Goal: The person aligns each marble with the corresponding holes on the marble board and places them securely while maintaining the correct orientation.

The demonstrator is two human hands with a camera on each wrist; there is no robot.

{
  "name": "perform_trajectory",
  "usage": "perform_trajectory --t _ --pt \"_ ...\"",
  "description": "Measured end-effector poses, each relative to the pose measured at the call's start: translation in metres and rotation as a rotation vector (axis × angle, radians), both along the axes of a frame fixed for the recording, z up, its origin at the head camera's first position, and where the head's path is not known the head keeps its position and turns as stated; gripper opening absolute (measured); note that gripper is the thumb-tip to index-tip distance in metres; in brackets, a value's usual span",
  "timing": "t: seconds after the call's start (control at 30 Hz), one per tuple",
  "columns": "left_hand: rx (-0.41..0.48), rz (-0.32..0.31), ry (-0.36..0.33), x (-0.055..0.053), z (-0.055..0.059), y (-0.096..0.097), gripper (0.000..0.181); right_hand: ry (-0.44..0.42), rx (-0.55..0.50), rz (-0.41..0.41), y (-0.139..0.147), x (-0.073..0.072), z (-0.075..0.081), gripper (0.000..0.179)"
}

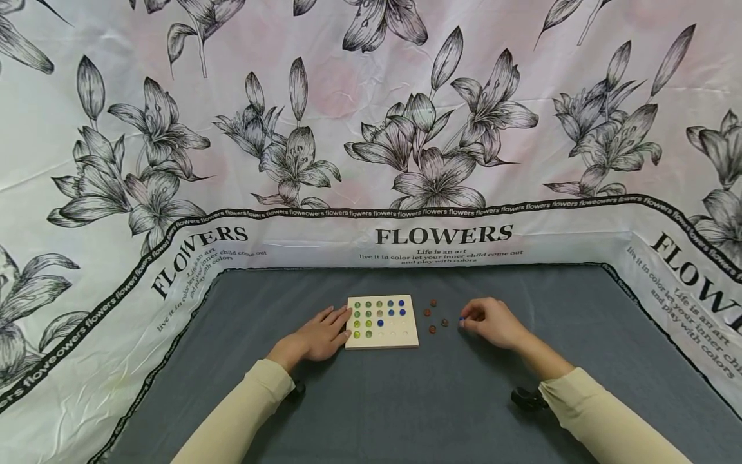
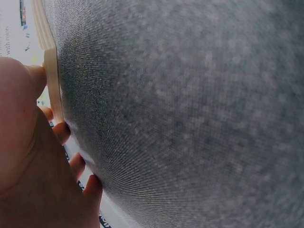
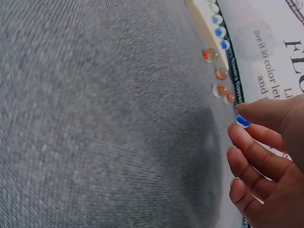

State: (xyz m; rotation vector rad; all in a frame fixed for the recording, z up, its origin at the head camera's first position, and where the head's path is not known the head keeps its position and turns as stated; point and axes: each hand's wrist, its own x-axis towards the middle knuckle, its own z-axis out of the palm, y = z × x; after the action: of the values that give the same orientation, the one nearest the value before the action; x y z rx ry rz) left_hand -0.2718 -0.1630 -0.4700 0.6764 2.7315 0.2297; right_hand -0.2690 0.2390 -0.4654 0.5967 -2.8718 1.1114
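Observation:
A pale wooden board (image 1: 410, 338) with rows of round hollows lies on the grey cloth. Green and yellow-green glass marbles (image 1: 362, 323) sit in its left part, blue marbles (image 1: 396, 307) at its upper right; the hollows at lower right are bare. My left hand (image 1: 321, 334) rests against the board's left side, fingers extended, thumb at the edge. To the right of the board, my right hand (image 1: 493, 323) pinches a blue marble (image 3: 242, 121) between thumb and index finger, the other fingers loosely bent. Several orange-brown marbles (image 1: 433, 329) lie on the cloth between board and right hand.
The grey cloth (image 1: 371, 406) covers the table. A white floral sheet (image 1: 324, 238) printed with lettering rises behind it and along both sides. Dark wrist devices (image 1: 529, 398) show at both sleeves.

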Motion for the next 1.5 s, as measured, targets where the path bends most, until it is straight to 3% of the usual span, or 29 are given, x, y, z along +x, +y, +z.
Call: perform_trajectory --t 0.43,0.8,1.5 --pt "0.003 0.005 -0.012 -0.001 -0.002 -0.001 0.060 0.024 -0.017 0.011 -0.004 0.007 0.012 0.015" --pt "0.024 -0.013 -0.005 0.003 0.005 0.000 0.059 0.024 -0.015 0.010 -0.012 0.011 0.019 0.016" --pt "0.036 -0.014 0.004 -0.001 -0.003 -0.001 0.060 0.052 -0.035 0.054 -0.040 0.011 0.028 0.012"
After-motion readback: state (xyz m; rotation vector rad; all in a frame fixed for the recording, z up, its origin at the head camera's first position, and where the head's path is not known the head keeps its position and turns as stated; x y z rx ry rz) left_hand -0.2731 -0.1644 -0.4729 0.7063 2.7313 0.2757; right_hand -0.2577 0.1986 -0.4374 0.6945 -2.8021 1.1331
